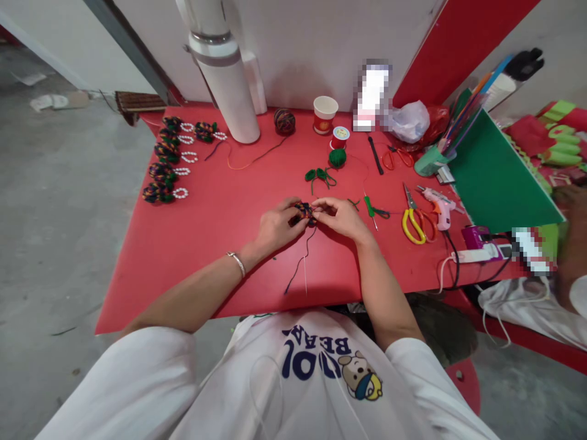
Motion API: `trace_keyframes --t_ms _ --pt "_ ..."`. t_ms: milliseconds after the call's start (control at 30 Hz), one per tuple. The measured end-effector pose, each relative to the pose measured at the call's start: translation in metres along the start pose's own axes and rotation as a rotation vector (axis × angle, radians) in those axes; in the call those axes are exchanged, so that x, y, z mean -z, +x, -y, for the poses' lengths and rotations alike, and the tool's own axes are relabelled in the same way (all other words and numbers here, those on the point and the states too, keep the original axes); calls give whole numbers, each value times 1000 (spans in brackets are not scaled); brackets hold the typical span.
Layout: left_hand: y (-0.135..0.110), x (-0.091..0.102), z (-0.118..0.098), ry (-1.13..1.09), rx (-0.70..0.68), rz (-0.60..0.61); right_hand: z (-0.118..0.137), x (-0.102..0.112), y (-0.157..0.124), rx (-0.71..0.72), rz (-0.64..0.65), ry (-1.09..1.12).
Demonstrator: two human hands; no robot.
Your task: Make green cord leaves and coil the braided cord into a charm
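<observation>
Between my two hands is a small crocheted piece (303, 212) of dark multicoloured yarn. My left hand (280, 225) grips it from the left, fingers curled over its top edge and thumb below. On its right side my right hand (338, 216) pinches the edge with thumb and fingertips. A dark yarn tail (308, 243) hangs from the piece toward me, and a long thin needle (305, 275) lies beside it on the red table (220, 183). Just beyond my hands lie small green crocheted leaves (321, 176) with loose tails. The fingers hide part of the piece.
Finished yarn pieces with bead loops (160, 171) line the left. At the back stand a white flask (233, 91), a yarn ball (284, 121) and a paper cup (324, 113). Rightward lie a crochet hook (369, 206), scissors (413, 223), a glue gun (441, 206) and cables. A person sits far right.
</observation>
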State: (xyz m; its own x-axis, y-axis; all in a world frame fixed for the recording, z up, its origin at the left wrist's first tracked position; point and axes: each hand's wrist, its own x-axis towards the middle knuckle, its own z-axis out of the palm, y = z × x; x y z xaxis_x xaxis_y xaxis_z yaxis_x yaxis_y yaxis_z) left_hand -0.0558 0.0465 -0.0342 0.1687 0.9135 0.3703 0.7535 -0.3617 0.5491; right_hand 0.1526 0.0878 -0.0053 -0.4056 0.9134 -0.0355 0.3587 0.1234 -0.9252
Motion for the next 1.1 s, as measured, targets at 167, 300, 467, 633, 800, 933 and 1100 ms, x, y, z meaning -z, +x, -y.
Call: trace_keyframes --t_ms 167,300,467,633,800,933,1100 --pt "0 1 2 -98 -33 -96 -1 1 0 6 -19 30" --pt "2 2 6 -228 -168 -196 1 5 0 -5 2 79" --pt "3 2 3 -467 -268 -86 8 10 -3 -19 181 152" --pt "2 5 -6 -779 -139 12 15 10 -5 -19 310 313" --pt "0 11 -10 -910 -48 38 18 5 -7 -44 330 465" --pt "-1 14 -10 -886 -51 27 18 0 -8 -103 352 533" --pt "-3 15 -10 -832 -100 -29 19 -2 -9 -120 384 583"
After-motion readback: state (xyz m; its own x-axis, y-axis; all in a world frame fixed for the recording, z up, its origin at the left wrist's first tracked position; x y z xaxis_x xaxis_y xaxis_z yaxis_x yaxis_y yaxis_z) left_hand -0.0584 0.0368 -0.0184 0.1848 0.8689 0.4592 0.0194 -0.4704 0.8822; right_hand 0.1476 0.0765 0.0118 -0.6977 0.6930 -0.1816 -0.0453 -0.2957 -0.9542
